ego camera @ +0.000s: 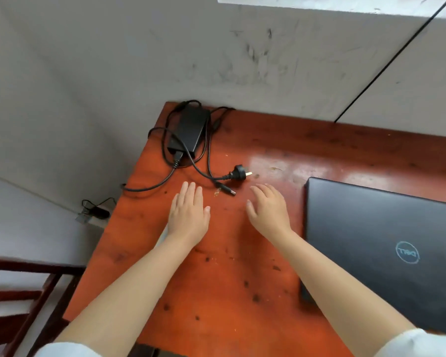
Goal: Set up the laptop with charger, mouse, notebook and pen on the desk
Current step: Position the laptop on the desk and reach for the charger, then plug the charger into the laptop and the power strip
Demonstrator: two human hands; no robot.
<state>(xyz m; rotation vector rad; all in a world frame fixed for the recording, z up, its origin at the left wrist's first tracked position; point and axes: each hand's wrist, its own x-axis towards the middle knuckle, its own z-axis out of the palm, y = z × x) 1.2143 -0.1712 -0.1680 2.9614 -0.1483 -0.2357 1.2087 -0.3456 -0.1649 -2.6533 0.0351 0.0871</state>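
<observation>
A closed black laptop (386, 243) lies at the right of the red-brown desk (216, 279). The black charger brick (191, 130) sits at the desk's far left corner, its cables looped around it. Its wall plug (238, 172) and barrel connector (227, 189) lie loose between the brick and my hands. My left hand (188, 212) hovers flat, fingers together, just short of the cable. My right hand (268, 210) hovers with fingers slightly curled, close to the plug and left of the laptop. Both hold nothing. No mouse, notebook or pen is in view.
A grey scuffed wall (216, 60) backs the desk, with a thin black wire (386, 63) running down it. A power strip (93, 215) lies on the floor to the left. A dark wooden chair (23, 292) stands at lower left.
</observation>
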